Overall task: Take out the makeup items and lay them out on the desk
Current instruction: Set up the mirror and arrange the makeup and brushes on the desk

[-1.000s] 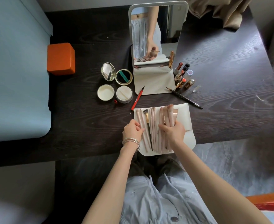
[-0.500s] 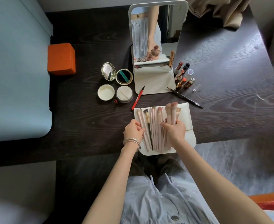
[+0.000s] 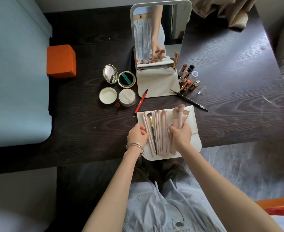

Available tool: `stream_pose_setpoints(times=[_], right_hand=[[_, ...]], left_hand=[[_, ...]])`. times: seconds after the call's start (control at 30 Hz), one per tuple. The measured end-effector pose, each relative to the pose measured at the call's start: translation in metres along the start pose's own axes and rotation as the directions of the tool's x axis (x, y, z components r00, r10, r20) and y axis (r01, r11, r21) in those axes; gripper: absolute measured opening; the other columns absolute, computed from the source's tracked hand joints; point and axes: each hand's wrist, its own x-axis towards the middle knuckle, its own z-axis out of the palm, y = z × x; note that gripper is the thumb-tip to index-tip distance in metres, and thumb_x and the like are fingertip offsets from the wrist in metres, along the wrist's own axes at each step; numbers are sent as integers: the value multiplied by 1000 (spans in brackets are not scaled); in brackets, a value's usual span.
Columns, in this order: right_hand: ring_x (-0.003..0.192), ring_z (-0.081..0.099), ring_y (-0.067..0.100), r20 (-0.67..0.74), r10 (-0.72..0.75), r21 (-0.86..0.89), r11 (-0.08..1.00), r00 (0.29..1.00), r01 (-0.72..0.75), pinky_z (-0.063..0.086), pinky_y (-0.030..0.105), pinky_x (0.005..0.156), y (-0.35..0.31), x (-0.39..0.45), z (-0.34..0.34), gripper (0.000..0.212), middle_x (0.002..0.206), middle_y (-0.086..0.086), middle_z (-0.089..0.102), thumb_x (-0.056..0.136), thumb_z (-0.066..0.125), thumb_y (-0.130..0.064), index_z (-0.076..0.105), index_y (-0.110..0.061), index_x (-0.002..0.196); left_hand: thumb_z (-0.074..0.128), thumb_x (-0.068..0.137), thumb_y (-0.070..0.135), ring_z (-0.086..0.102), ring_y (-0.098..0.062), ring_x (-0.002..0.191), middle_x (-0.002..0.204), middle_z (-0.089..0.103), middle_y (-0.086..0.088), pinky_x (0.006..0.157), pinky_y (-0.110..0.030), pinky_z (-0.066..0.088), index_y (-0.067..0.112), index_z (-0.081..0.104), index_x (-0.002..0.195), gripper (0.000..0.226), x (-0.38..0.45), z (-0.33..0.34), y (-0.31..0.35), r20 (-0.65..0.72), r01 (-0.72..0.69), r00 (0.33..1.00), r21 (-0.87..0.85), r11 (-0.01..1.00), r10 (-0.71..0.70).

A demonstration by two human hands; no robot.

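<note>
A cream brush pouch (image 3: 194, 121) lies open at the desk's near edge, with several pink makeup brushes (image 3: 159, 129) and one black-handled gold brush (image 3: 152, 126) lined up on it. My right hand (image 3: 181, 135) grips a few thick pink brushes (image 3: 179, 114) by their handles, bristles pointing away, tilted up off the pouch. My left hand (image 3: 138, 135), bangles on the wrist, rests curled on the pouch's left edge against the outermost brush.
A standing mirror (image 3: 159, 39) faces me. Left of it lie an open gold compact (image 3: 119, 77), a powder jar (image 3: 127, 97) and its lid (image 3: 108, 95), and a red pencil (image 3: 141, 102). Lipsticks (image 3: 185, 76) and a black pencil (image 3: 189, 100) are on the right. An orange box (image 3: 61, 61) sits far left.
My right hand has pulled the thick brushes further up and forward out of the pouch row, their heads now reaching past the pouch's top edge. The left hand has stayed put.
</note>
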Motion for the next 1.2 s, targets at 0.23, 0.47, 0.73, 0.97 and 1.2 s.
stream_pose_setpoints(times=[0.23,0.47,0.73,0.97,1.2], right_hand=[[78,59,17,1,-11,-33,999,1000,11,45,23,60,-3,1,2,14,89,5,61,82,63,-5,55,-9,93],[83,59,22,-36,-4,-67,998,999,2,43,28,67,1,2,-1,21,92,8,62,80,67,-11,57,-4,98],[88,60,22,-9,22,-67,997,1000,-23,49,34,77,5,1,-4,25,97,7,62,81,70,-18,57,-8,99],[84,58,19,-3,26,-17,1000,1000,-26,45,29,72,3,-1,-6,26,96,7,62,81,70,-16,58,-6,101],[73,54,9,-5,11,26,1000,1000,-10,39,20,56,0,-2,-8,30,90,2,56,83,67,-17,46,-10,104]], left_hand=[[67,84,14,67,-19,79,78,61,1,83,-38,57,16,55,96,17,0,0,0,-2,-7,1000,-6,1000,7],[67,84,13,67,-19,78,75,60,2,83,-37,57,17,55,93,16,-1,1,0,-17,-9,1000,-11,1000,9],[67,84,13,67,-19,80,82,63,-2,83,-34,56,15,57,95,15,-4,3,0,-36,-19,999,-26,999,18],[68,84,16,67,-20,81,79,61,0,82,-32,56,16,54,95,18,-5,2,1,-50,-13,999,-11,1000,13],[68,84,18,67,-18,80,79,62,1,82,-36,57,18,54,92,16,-4,-3,-2,-68,1,998,-27,1000,-2]])
